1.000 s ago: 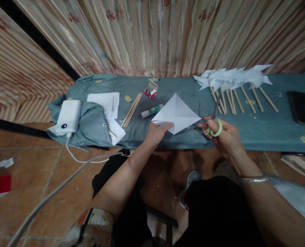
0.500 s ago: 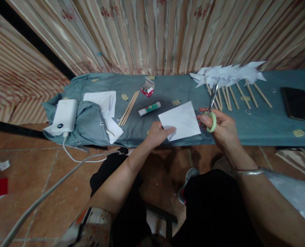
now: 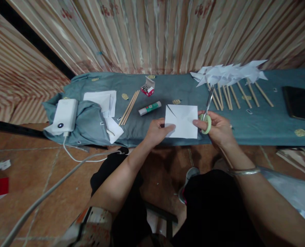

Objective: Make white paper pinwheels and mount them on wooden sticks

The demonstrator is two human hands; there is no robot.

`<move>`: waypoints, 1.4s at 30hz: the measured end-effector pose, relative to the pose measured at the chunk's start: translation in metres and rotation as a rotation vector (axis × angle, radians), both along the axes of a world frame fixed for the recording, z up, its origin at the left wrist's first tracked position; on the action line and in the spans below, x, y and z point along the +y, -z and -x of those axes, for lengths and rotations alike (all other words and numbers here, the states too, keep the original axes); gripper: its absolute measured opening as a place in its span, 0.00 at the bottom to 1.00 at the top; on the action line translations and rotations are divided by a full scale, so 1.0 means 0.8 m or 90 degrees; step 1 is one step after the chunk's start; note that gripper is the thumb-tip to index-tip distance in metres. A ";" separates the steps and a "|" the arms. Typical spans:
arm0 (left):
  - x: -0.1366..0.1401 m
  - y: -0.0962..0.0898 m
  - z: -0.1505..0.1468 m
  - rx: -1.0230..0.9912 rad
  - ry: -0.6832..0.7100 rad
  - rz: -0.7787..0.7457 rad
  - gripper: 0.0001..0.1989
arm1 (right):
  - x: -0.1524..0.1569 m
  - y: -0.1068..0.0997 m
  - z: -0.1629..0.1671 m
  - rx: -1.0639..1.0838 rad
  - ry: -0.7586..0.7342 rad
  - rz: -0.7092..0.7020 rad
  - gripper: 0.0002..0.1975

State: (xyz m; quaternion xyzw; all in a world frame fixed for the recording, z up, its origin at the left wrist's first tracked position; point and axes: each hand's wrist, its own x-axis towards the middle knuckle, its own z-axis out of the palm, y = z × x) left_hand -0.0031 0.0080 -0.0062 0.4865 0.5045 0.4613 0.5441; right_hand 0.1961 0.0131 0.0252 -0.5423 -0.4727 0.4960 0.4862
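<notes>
Between my hands is a square sheet of white paper (image 3: 182, 121), with a slit running in from its upper left corner. My left hand (image 3: 157, 131) pinches the left edge, thumb on top. My right hand (image 3: 218, 128) is closed around scissors (image 3: 208, 106) with pale green handles, blades pointing up and away; its thumb also rests on the paper's right edge. Just beyond the sheet lies a glue stick (image 3: 150, 108). Farther back, a small red and white box (image 3: 147, 86) stands open with metal bits inside.
Paper pinwheels (image 3: 229, 73) on wooden sticks lie at the back right, near a dark phone (image 3: 297, 103). To the left are loose wooden sticks (image 3: 128, 108), white paper sheets (image 3: 98, 99) and a white power bank (image 3: 65, 116) with a cable, on a green cloth (image 3: 268, 127).
The paper has turned from tilted to nearly square-on, and its corner slit now shows. My right hand has moved slightly left, bringing its thumb onto the paper's edge, scissors still held.
</notes>
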 end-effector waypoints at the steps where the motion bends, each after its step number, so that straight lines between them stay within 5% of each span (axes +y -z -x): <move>1: 0.000 0.000 -0.001 -0.016 -0.003 0.011 0.06 | -0.001 0.000 0.002 0.021 0.008 0.016 0.20; 10: -0.010 -0.024 -0.015 -0.197 -0.022 0.141 0.13 | 0.000 0.004 0.015 0.134 0.074 0.038 0.20; 23: -0.022 -0.018 -0.035 -0.337 -0.064 0.185 0.15 | -0.001 0.011 0.026 0.154 0.111 0.003 0.16; 32: -0.020 -0.021 -0.034 -0.350 -0.147 0.196 0.15 | -0.012 0.004 0.039 0.064 0.025 0.050 0.20; 42: 0.004 -0.034 0.005 -0.360 -0.225 0.153 0.12 | -0.033 0.004 0.019 0.042 -0.245 0.182 0.26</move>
